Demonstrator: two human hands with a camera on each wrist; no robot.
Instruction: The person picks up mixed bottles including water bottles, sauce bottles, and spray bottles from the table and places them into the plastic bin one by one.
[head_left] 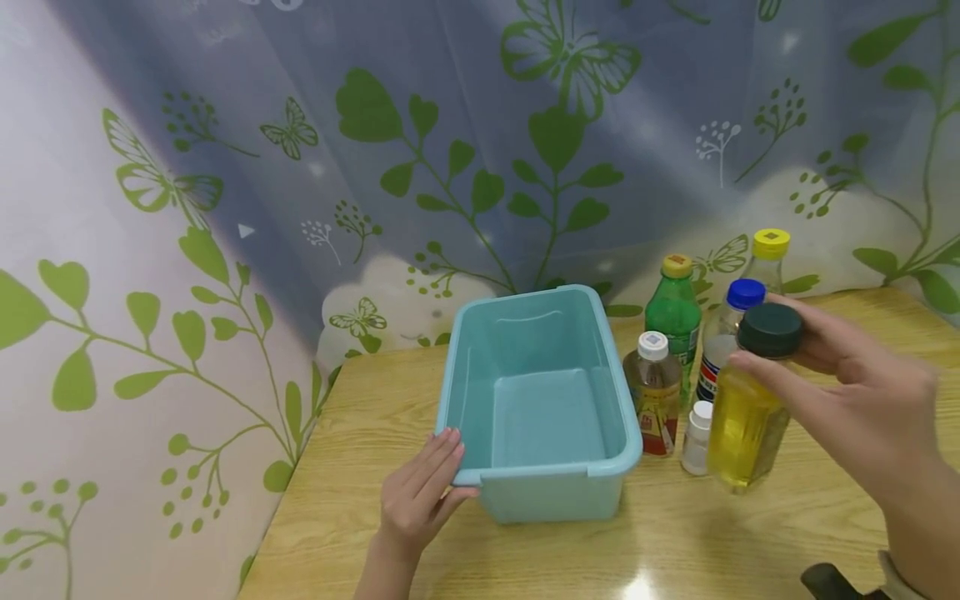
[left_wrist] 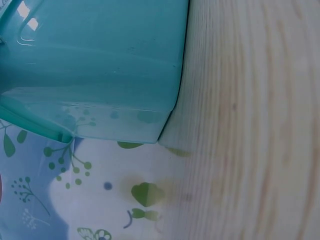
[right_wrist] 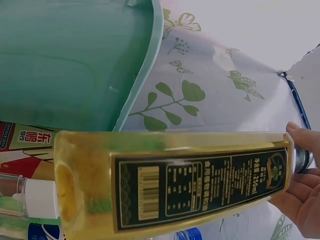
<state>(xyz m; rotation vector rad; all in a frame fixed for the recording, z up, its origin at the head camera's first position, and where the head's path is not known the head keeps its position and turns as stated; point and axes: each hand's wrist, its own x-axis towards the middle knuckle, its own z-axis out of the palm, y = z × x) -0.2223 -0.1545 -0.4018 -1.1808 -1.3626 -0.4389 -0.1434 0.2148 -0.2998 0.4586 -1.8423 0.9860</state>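
My right hand (head_left: 862, 392) grips a rectangular bottle of yellow cooking oil (head_left: 744, 425) by its dark green cap, thumb on one side and fingers on the other. In the right wrist view the oil bottle (right_wrist: 200, 185) shows a black label marked 250ml. At the front left corner of a light blue plastic bin (head_left: 551, 493), my left hand (head_left: 416, 496) holds the rim, fingers along the side and thumb under the front edge. The left wrist view shows the bin's outer wall (left_wrist: 100, 55) but not the hand. The bin's inside is bare.
Right of the bin stand a brown drink bottle (head_left: 654, 383), a small white bottle (head_left: 697, 442), a green bottle (head_left: 671, 312), a blue-capped bottle (head_left: 716, 346) and a yellow-capped bottle (head_left: 767, 265). A patterned curtain (head_left: 465, 125) hangs behind the wooden table (head_left: 360, 400).
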